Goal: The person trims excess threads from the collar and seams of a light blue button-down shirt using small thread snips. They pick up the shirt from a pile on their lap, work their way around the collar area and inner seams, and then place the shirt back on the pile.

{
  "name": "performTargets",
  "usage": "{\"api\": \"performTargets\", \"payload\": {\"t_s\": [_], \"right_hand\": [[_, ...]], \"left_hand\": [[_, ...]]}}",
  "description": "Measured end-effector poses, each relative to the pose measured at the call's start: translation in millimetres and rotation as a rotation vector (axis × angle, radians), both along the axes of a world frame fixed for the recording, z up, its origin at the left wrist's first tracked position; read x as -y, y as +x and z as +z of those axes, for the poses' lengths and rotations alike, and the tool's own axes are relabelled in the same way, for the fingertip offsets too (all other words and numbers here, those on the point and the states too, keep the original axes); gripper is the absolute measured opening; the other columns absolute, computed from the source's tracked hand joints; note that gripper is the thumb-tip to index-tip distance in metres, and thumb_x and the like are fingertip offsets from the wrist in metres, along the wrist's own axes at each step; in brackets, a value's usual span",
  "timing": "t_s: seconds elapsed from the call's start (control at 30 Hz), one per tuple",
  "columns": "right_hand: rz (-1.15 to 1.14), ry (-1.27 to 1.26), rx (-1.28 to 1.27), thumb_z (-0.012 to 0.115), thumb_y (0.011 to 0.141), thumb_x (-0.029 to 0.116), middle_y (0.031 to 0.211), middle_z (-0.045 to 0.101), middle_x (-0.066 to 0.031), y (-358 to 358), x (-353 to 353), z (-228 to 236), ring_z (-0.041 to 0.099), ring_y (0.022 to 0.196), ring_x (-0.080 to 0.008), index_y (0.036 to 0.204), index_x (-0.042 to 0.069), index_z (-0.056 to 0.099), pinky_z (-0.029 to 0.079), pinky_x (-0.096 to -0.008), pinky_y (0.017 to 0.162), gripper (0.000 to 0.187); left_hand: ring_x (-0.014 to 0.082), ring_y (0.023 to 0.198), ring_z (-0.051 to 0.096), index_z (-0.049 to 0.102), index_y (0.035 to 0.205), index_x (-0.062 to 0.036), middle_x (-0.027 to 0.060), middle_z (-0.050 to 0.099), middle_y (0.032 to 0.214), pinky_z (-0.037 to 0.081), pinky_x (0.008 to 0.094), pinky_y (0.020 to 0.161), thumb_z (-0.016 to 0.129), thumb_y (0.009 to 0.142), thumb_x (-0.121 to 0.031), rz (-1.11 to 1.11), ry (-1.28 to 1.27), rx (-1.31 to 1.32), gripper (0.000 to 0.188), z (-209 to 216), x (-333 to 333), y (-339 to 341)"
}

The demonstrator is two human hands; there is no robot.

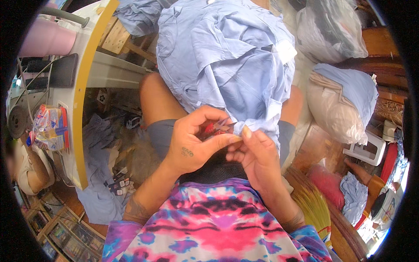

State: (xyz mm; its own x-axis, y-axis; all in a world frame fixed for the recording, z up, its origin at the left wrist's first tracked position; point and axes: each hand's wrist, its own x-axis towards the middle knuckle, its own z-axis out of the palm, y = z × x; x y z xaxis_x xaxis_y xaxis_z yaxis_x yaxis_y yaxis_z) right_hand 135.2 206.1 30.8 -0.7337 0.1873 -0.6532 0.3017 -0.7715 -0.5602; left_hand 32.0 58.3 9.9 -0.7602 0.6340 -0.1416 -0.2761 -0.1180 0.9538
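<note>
A large crumpled light blue cloth garment [235, 70] lies over my lap, with a white tag [286, 51] on its right side. My left hand [192, 146] is curled round small red-handled thread snips [211, 128], whose dark pointed blades stick out toward the right. The left thumb tip meets the fingertips of my right hand [260, 162] at the garment's near edge. My right thumb and forefinger pinch that edge, and the other right fingers are curled under. Whether a thread lies between the fingertips is too small to tell.
Left stands a white table with a yellow edge [80, 105], bearing a black phone [64, 70], a pink container [48, 38] and a colourful packet [50, 128]. Stuffed plastic bags [331, 32], a cloth bundle [336, 105], a white stool [369, 150] and a broom [312, 205] lie right. Another person's arm [38, 172] shows far left.
</note>
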Motion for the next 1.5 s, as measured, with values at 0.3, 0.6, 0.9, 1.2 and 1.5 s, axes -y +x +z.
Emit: {"api": "performTargets", "payload": {"t_s": [0.3, 0.6, 0.9, 1.2, 1.5], "right_hand": [[-0.02, 0.262, -0.053, 0.072, 0.098, 0.019, 0.089, 0.074, -0.0098, -2, -7, 4, 0.069, 0.078, -0.0136, 0.1, -0.001, 0.073, 0.056, -0.0278, 0.073, 0.02], [-0.004, 0.426, -0.134, 0.073, 0.097, 0.013, 0.087, 0.074, -0.0092, 0, -5, 8, 0.067, 0.077, -0.011, 0.095, -0.002, 0.073, 0.053, -0.0248, 0.073, 0.016], [-0.041, 0.523, -0.144, 0.073, 0.097, 0.013, 0.088, 0.072, -0.007, 6, 11, -6, 0.064, 0.079, -0.0087, 0.096, -0.003, 0.075, 0.051, -0.0239, 0.074, 0.017], [-0.099, 0.285, -0.14, 0.069, 0.1, 0.017, 0.093, 0.075, -0.0082, 0, 21, -8, 0.067, 0.087, -0.0104, 0.097, -0.005, 0.074, 0.054, -0.0266, 0.084, 0.022], [-0.019, 0.333, -0.103, 0.07, 0.1, 0.019, 0.09, 0.074, -0.0098, -7, 10, -16, 0.068, 0.081, -0.0122, 0.094, -0.003, 0.071, 0.055, -0.0268, 0.075, 0.023]], "left_hand": [[0.0052, 0.069, 0.054, 0.066, 0.107, -0.0011, 0.0038, 0.066, 0.084, 0.043, 0.0211, 0.062, 0.08, 0.082, 0.0, -0.003, -0.294, -0.28, 0.029, 44, 8, -1], [0.0022, 0.064, 0.051, 0.072, 0.092, 0.0008, -0.0012, 0.063, 0.075, 0.037, 0.0205, 0.057, 0.075, 0.085, 0.0, 0.03, -0.357, -0.362, 0.008, 53, 2, -1], [0.0008, 0.068, 0.05, 0.073, 0.094, 0.0036, -0.0015, 0.069, 0.08, 0.037, 0.0195, 0.058, 0.072, 0.09, -0.002, 0.058, -0.354, -0.01, 0.008, 54, -4, 9], [0.0019, 0.077, 0.062, 0.073, 0.096, 0.0049, 0.0037, 0.075, 0.08, 0.049, 0.0222, 0.063, 0.075, 0.088, -0.01, 0.198, -0.369, -0.041, 0.017, 25, -6, 20], [0.0005, 0.069, 0.054, 0.074, 0.096, 0.0033, -0.0036, 0.066, 0.076, 0.043, 0.0194, 0.059, 0.073, 0.089, -0.009, 0.077, -0.498, -0.099, 0.014, 36, 3, 7]]}}
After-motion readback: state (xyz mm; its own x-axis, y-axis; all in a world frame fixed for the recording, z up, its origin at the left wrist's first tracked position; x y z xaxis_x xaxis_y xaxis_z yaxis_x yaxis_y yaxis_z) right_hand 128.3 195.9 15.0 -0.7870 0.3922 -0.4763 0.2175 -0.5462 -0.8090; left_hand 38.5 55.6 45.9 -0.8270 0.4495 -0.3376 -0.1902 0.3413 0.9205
